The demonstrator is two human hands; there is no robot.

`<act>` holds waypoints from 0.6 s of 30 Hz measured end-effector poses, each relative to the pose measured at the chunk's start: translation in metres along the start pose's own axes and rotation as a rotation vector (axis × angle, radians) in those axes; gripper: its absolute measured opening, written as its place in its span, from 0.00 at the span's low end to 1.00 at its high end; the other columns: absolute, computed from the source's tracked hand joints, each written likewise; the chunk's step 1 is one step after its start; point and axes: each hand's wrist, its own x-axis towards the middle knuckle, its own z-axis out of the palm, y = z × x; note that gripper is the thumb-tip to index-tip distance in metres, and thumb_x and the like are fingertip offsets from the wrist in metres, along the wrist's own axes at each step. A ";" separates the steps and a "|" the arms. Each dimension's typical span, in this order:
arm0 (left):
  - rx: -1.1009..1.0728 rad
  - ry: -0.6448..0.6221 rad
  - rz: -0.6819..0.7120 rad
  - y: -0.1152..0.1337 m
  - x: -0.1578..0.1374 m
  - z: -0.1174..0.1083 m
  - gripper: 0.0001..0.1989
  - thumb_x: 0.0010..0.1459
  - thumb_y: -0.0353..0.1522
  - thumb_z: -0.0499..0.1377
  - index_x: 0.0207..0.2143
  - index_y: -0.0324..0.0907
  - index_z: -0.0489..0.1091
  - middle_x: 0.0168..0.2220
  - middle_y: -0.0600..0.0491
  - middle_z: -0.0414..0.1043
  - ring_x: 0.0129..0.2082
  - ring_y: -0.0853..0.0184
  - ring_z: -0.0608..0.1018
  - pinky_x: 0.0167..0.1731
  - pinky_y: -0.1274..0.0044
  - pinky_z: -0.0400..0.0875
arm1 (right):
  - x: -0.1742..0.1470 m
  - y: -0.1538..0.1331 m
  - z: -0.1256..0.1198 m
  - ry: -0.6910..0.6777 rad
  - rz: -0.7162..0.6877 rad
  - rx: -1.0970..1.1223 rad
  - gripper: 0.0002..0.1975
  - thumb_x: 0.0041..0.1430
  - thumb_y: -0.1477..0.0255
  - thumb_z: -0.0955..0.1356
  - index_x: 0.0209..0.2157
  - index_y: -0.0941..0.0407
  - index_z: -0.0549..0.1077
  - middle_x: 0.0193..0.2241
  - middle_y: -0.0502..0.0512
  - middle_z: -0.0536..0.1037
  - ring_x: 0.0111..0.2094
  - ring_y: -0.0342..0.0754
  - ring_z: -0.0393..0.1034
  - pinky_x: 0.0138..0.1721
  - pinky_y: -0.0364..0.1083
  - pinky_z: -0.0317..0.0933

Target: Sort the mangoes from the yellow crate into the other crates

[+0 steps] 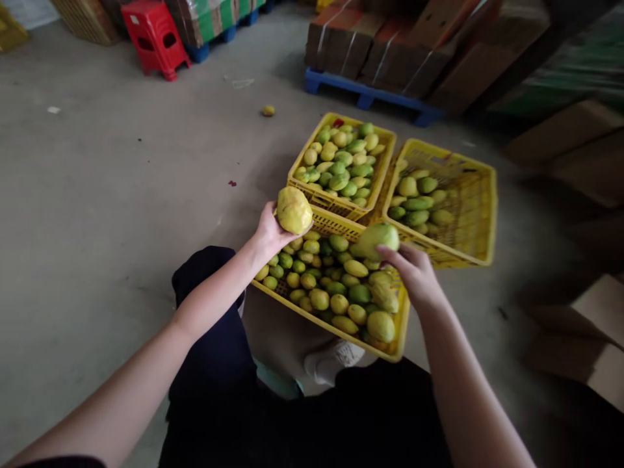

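A large, bumpy yellow lemon (294,210) rests in my left hand (271,229), its fingers curled under and around it, above the left part of the front yellow crate (403,328). My right hand (415,268) grips a big green-yellow lemon (377,241) between thumb and fingers, over that crate's right side. Many yellow and green lemons fill the front crate, with some larger ones at its right end. Behind it stands a second yellow crate (324,199), full of lemons. The third yellow crate (475,201), at the right, has lemons only toward its left side.
A single lemon (268,111) lies on the grey floor beyond the crates. Farther back are a red stool (155,40) and stacked cartons (341,40) on a blue pallet (373,94). Cardboard boxes (604,312) line the right side. A white shoe (336,359) shows below the front crate.
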 end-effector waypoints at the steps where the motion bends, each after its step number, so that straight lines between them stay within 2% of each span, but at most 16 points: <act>1: -0.028 -0.050 -0.028 -0.004 -0.004 0.002 0.24 0.66 0.43 0.47 0.58 0.40 0.64 0.43 0.46 0.75 0.44 0.58 0.80 0.42 0.67 0.79 | -0.013 -0.007 -0.008 0.044 0.013 0.071 0.18 0.48 0.54 0.75 0.27 0.55 0.76 0.24 0.52 0.77 0.25 0.48 0.69 0.25 0.46 0.64; 3: -0.051 -0.156 -0.089 -0.013 -0.012 0.006 0.26 0.65 0.43 0.49 0.59 0.38 0.63 0.45 0.43 0.75 0.46 0.57 0.79 0.41 0.67 0.80 | -0.036 -0.014 -0.010 0.126 0.045 0.220 0.17 0.49 0.54 0.73 0.29 0.55 0.76 0.27 0.53 0.77 0.27 0.50 0.70 0.27 0.48 0.66; 6: 0.012 -0.264 -0.151 -0.026 -0.021 0.009 0.25 0.66 0.43 0.50 0.58 0.36 0.63 0.47 0.40 0.74 0.47 0.56 0.79 0.39 0.70 0.80 | -0.059 -0.007 0.004 0.251 0.004 0.415 0.17 0.50 0.54 0.68 0.33 0.53 0.73 0.29 0.54 0.76 0.28 0.51 0.71 0.26 0.49 0.65; 9: 0.196 -0.354 -0.057 -0.039 -0.024 0.008 0.22 0.63 0.42 0.57 0.53 0.38 0.66 0.47 0.40 0.74 0.48 0.55 0.79 0.41 0.68 0.79 | -0.067 0.002 0.015 0.308 -0.004 0.450 0.19 0.52 0.52 0.65 0.33 0.54 0.72 0.29 0.53 0.74 0.27 0.50 0.68 0.24 0.48 0.62; 10: 0.271 -0.387 0.023 -0.043 -0.024 0.007 0.22 0.60 0.42 0.61 0.51 0.39 0.66 0.47 0.42 0.74 0.48 0.55 0.78 0.43 0.67 0.78 | -0.068 0.003 0.015 0.318 -0.014 0.396 0.19 0.53 0.51 0.65 0.32 0.54 0.72 0.27 0.53 0.74 0.26 0.49 0.67 0.24 0.48 0.62; 12: 0.431 -0.452 0.237 -0.050 -0.025 0.003 0.27 0.50 0.39 0.70 0.49 0.42 0.66 0.48 0.45 0.73 0.48 0.56 0.77 0.46 0.65 0.76 | -0.072 0.003 0.014 0.397 -0.106 0.139 0.20 0.52 0.51 0.68 0.29 0.55 0.72 0.25 0.52 0.73 0.25 0.48 0.66 0.26 0.48 0.64; 15: 0.722 -0.520 0.642 -0.054 -0.028 -0.001 0.35 0.37 0.32 0.76 0.49 0.45 0.67 0.49 0.49 0.72 0.49 0.57 0.76 0.51 0.65 0.72 | -0.080 -0.002 0.014 0.675 -0.430 -0.421 0.20 0.47 0.54 0.75 0.32 0.55 0.74 0.26 0.52 0.74 0.26 0.48 0.68 0.30 0.48 0.67; 17: 0.932 -0.573 0.923 -0.054 -0.030 -0.003 0.34 0.37 0.29 0.75 0.48 0.45 0.68 0.50 0.49 0.72 0.51 0.57 0.74 0.55 0.65 0.69 | -0.084 -0.006 0.019 0.810 -0.665 -0.663 0.23 0.47 0.57 0.77 0.39 0.55 0.74 0.29 0.53 0.76 0.28 0.49 0.71 0.31 0.48 0.69; 18: 1.016 -0.607 1.046 -0.053 -0.032 -0.003 0.33 0.39 0.28 0.75 0.48 0.45 0.69 0.50 0.48 0.72 0.52 0.57 0.74 0.57 0.65 0.67 | -0.085 -0.008 0.023 0.832 -0.755 -0.726 0.24 0.48 0.58 0.77 0.43 0.55 0.73 0.31 0.54 0.77 0.28 0.49 0.72 0.31 0.47 0.70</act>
